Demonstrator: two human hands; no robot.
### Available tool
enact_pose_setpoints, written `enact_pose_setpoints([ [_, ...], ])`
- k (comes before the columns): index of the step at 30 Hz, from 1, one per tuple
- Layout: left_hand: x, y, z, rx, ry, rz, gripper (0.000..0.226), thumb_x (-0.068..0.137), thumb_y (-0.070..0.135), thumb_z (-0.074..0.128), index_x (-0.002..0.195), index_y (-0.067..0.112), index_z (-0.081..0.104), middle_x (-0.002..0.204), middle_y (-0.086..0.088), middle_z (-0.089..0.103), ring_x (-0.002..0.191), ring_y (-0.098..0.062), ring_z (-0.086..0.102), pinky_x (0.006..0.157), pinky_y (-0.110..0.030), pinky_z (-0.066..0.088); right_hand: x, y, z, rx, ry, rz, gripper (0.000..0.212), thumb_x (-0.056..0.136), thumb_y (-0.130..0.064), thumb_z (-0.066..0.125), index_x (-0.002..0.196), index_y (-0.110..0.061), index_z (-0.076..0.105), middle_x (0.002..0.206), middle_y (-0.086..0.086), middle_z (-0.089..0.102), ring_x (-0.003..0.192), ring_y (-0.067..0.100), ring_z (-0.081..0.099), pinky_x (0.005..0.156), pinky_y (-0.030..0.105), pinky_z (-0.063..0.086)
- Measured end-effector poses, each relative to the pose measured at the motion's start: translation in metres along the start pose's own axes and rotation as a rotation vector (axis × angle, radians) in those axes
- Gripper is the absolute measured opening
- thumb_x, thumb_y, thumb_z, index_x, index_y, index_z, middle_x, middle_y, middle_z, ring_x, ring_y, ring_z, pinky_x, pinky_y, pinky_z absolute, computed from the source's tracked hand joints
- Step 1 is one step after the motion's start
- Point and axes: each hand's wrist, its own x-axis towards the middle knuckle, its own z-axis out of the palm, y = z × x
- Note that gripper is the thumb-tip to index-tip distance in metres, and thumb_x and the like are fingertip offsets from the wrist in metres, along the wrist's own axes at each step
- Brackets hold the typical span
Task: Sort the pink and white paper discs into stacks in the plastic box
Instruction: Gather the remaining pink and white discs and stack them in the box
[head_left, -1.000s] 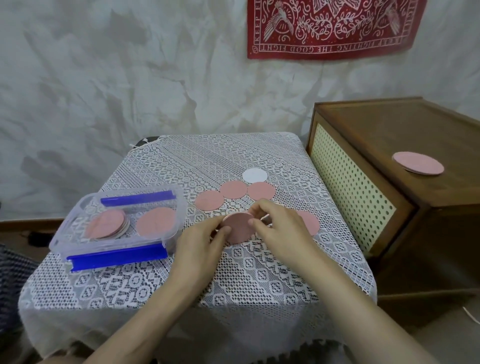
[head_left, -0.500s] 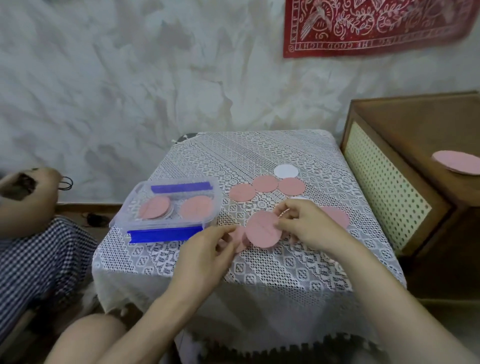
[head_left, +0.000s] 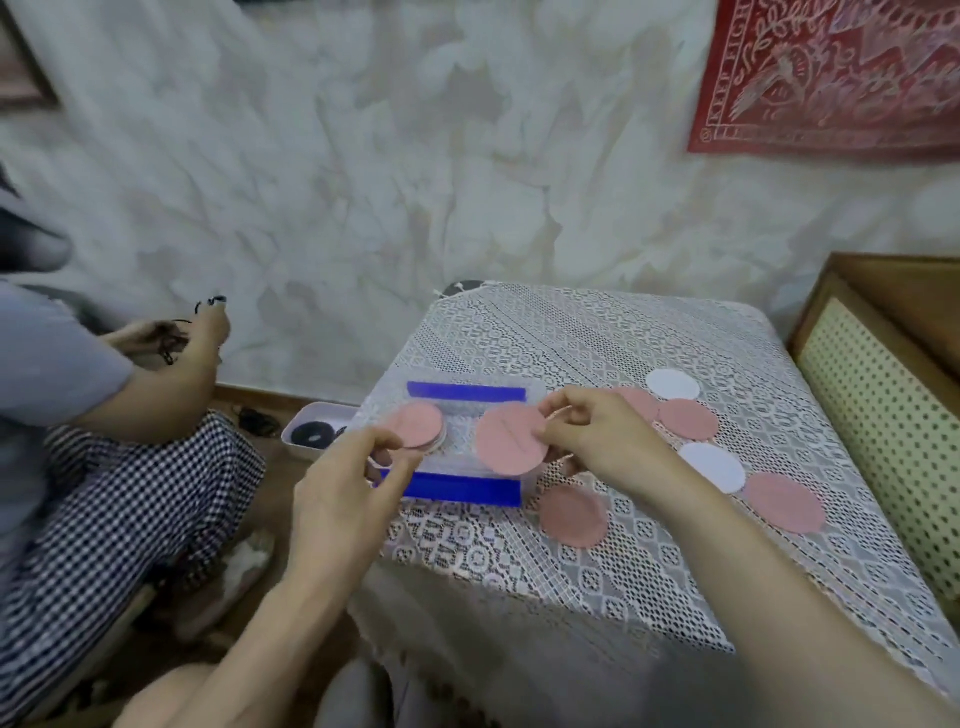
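The clear plastic box (head_left: 530, 387) with blue clips stands at the left edge of the lace-covered table (head_left: 597, 332). In its left half lies a stack topped by a pink disc (head_left: 418, 423), with white edges below it. My right hand (head_left: 597, 436) pinches another pink disc (head_left: 506, 441) by its right edge, held over the box's right half and hiding what lies there. My left hand (head_left: 348, 493) is at the box's front left corner, fingers loosely bent, nothing seen between them. Loose discs lie on the cloth: white (head_left: 672, 383), pink (head_left: 688, 420), white (head_left: 711, 466), pink (head_left: 784, 501), pink (head_left: 574, 514).
A second person in checked trousers (head_left: 130, 493) sits at the left, close to the table. A small tray with a black ring (head_left: 311, 431) lies on the floor beside the box. A wooden cabinet (head_left: 883, 395) stands against the table's right side.
My right hand has carried the pink disc left, from the table's middle to over the box. My left hand went to the box's corner. One pink disc stays on the cloth. The view swung left.
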Motion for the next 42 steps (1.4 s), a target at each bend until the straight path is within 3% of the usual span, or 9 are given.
enact_pose_setpoints([
  [4, 0.022, -0.024, -0.01, 0.101, -0.038, 0.013, 0.047, 0.082, 0.062, 0.064, 0.119, 0.032, 0.061, 0.113, 0.012, 0.058, 0.08, -0.004, 0.059, 0.071, -0.036, 0.052, 0.03, -0.022, 0.028, -0.015, 0.009, 0.003, 0.013, 0.094, 0.002, 0.064, 0.094, -0.011, 0.063, 0.061, 0.003, 0.062, 0.041, 0.009, 0.056, 0.043, 0.021, 0.044],
  [9, 0.037, -0.044, -0.008, 0.002, -0.15, 0.01, 0.075, 0.079, 0.071, 0.058, 0.144, 0.033, 0.047, 0.133, 0.016, 0.052, 0.085, 0.001, 0.058, 0.076, -0.031, 0.048, 0.073, -0.034, 0.066, -0.158, -0.005, 0.017, 0.015, 0.092, -0.003, 0.068, 0.093, -0.017, 0.063, 0.069, 0.001, 0.067, 0.051, 0.008, 0.063, 0.048, 0.024, 0.049],
  [13, 0.037, -0.052, -0.002, -0.064, -0.151, 0.024, 0.074, 0.08, 0.069, 0.058, 0.143, 0.032, 0.049, 0.135, 0.016, 0.052, 0.086, 0.008, 0.054, 0.074, -0.024, 0.044, 0.101, -0.028, 0.097, -0.273, 0.015, 0.048, 0.023, 0.089, -0.009, 0.072, 0.087, -0.028, 0.06, 0.081, 0.003, 0.07, 0.072, 0.02, 0.07, 0.074, 0.045, 0.06],
  [17, 0.04, -0.055, 0.0, -0.132, -0.133, 0.043, 0.069, 0.08, 0.066, 0.062, 0.14, 0.034, 0.051, 0.129, 0.019, 0.053, 0.088, 0.001, 0.057, 0.07, -0.01, 0.037, 0.108, -0.02, 0.115, -0.548, 0.069, 0.004, 0.016, 0.092, -0.019, 0.066, 0.092, -0.029, 0.054, 0.088, -0.004, 0.067, 0.079, 0.018, 0.064, 0.06, 0.032, 0.044],
  [23, 0.039, -0.056, 0.001, -0.172, -0.138, 0.036, 0.071, 0.079, 0.067, 0.061, 0.141, 0.036, 0.049, 0.129, 0.022, 0.049, 0.095, 0.01, 0.052, 0.072, -0.009, 0.036, 0.113, -0.02, 0.124, -0.893, 0.121, -0.106, 0.011, 0.092, -0.019, 0.058, 0.093, -0.027, 0.065, 0.097, 0.0, 0.073, 0.092, 0.029, 0.067, 0.079, 0.041, 0.056],
  [27, 0.037, -0.055, 0.0, -0.17, -0.142, 0.02, 0.071, 0.079, 0.069, 0.059, 0.142, 0.037, 0.049, 0.132, 0.023, 0.048, 0.094, 0.01, 0.053, 0.073, -0.01, 0.038, 0.111, -0.018, 0.121, -0.964, 0.089, -0.137, 0.017, 0.093, -0.021, 0.056, 0.095, -0.027, 0.072, 0.097, -0.002, 0.075, 0.091, 0.027, 0.069, 0.078, 0.039, 0.057],
  [30, 0.037, -0.054, 0.0, -0.165, -0.137, 0.023, 0.073, 0.078, 0.071, 0.057, 0.141, 0.035, 0.05, 0.13, 0.022, 0.05, 0.086, 0.005, 0.057, 0.073, -0.019, 0.042, 0.106, -0.02, 0.112, -0.954, 0.041, -0.146, 0.02, 0.091, -0.038, 0.058, 0.1, -0.03, 0.075, 0.1, -0.004, 0.076, 0.096, 0.024, 0.069, 0.081, 0.038, 0.057],
  [35, 0.037, -0.053, 0.0, -0.155, -0.134, 0.019, 0.074, 0.078, 0.071, 0.057, 0.142, 0.035, 0.05, 0.13, 0.021, 0.05, 0.082, 0.003, 0.058, 0.071, -0.015, 0.041, 0.096, -0.028, 0.106, -1.019, -0.121, -0.117, 0.054, 0.077, -0.066, 0.067, 0.117, -0.031, 0.062, 0.11, -0.004, 0.072, 0.102, 0.021, 0.065, 0.081, 0.035, 0.05],
  [42, 0.037, -0.05, 0.0, -0.15, -0.128, 0.026, 0.072, 0.078, 0.066, 0.061, 0.141, 0.032, 0.052, 0.126, 0.021, 0.052, 0.085, 0.005, 0.056, 0.069, -0.01, 0.037, 0.095, -0.029, 0.119, -1.1, -0.097, -0.17, 0.045, 0.088, -0.05, 0.062, 0.12, -0.02, 0.05, 0.096, 0.004, 0.065, 0.097, 0.031, 0.061, 0.073, 0.038, 0.036],
])
